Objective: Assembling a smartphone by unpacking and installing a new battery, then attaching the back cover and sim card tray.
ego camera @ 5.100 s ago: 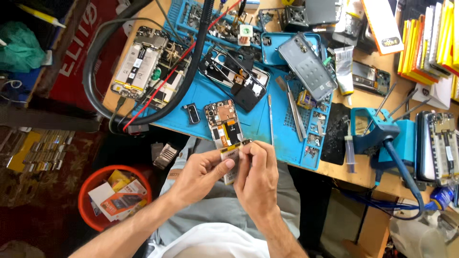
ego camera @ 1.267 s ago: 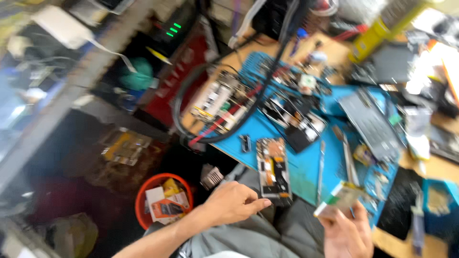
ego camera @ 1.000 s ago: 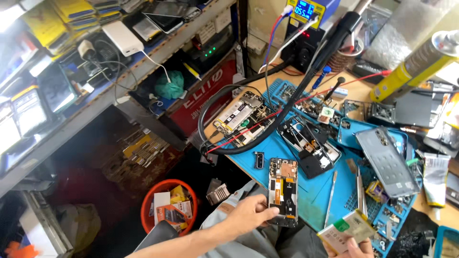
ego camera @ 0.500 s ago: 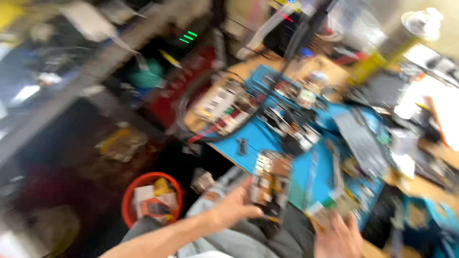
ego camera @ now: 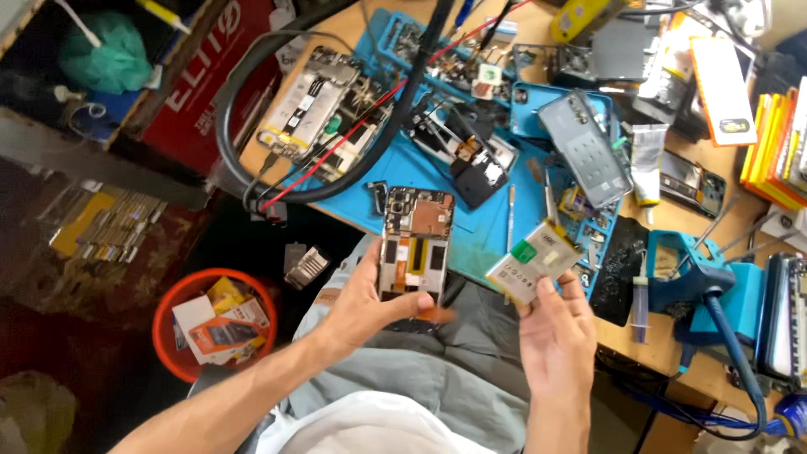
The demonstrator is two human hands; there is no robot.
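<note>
Cluttered repair bench seen from above, a blue work mat (ego camera: 479, 227) across its near edge, dark floor off to the left. Nearest, grey trousers and a white shirt hem at the bottom of the view, both forearms rising from there. Left hand (ego camera: 370, 294) clasped around the lower end of an opened phone frame (ego camera: 416, 244), thumb across the bottom, back cover off, boards and copper shield exposed, long axis running almost straight away from the body, top end reaching over the mat's near edge. Right hand (ego camera: 555, 336) just beside it, fingers pinching a flat silvery battery (ego camera: 534, 261) by its near edge, green label up, long axis tilted up and to the right, angled against the frame rather than parallel. Battery to the right of the frame, close but apart, a narrow strip of mat visible between them; right hand the nearer one to the battery, left to the frame. Down left on the floor, an orange bin (ego camera: 214, 324) full of small cartons. Further out on the mat, a grey back cover (ego camera: 584, 160) lying diagonal, a dismantled black phone (ego camera: 466, 155) and a second gutted phone (ego camera: 324, 109) under a thick black cable (ego camera: 336, 181) and a red wire. Farthest right, a stack of yellow boxes (ego camera: 777, 143) and a blue stand (ego camera: 702, 290).
</note>
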